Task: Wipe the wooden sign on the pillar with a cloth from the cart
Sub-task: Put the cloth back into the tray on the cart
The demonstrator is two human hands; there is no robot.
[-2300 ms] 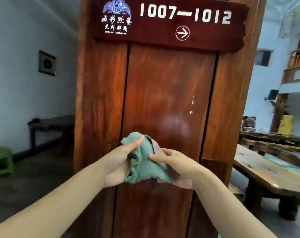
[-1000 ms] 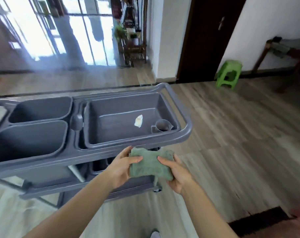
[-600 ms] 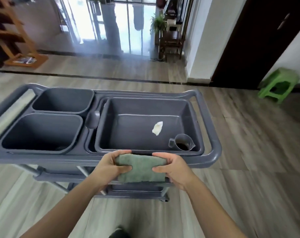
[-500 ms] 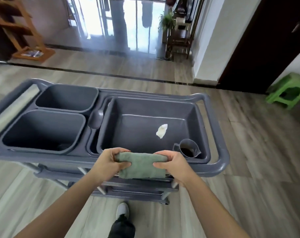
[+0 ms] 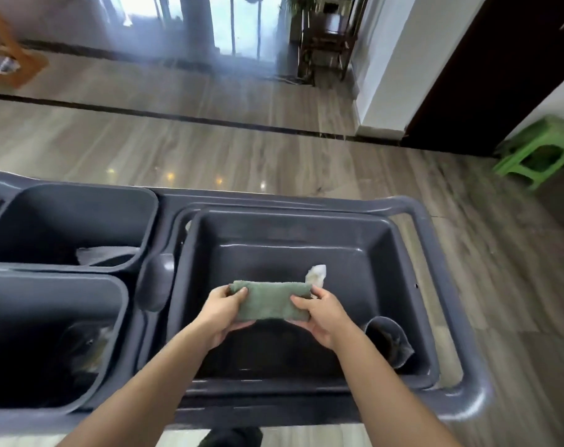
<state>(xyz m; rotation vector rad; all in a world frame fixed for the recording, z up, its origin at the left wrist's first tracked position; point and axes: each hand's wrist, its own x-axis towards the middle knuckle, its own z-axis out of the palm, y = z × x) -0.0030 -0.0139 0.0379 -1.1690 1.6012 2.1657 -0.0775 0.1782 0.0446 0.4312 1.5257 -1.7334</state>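
Observation:
A folded green cloth hangs over the large grey tub of the grey cart. My left hand grips the cloth's left end and my right hand grips its right end, thumbs on top. Both hands are inside the tub's outline, above its floor. The wooden sign and the pillar are out of view.
A small white scrap and a grey jug lie in the large tub. Two grey bins sit in the cart's left side. A green stool stands at the right by a dark door. Wooden floor surrounds the cart.
I have turned from the pillar to the cart and stepped up to it. Both hands have carried the folded cloth forward from the cart's near rim to over the large tub.

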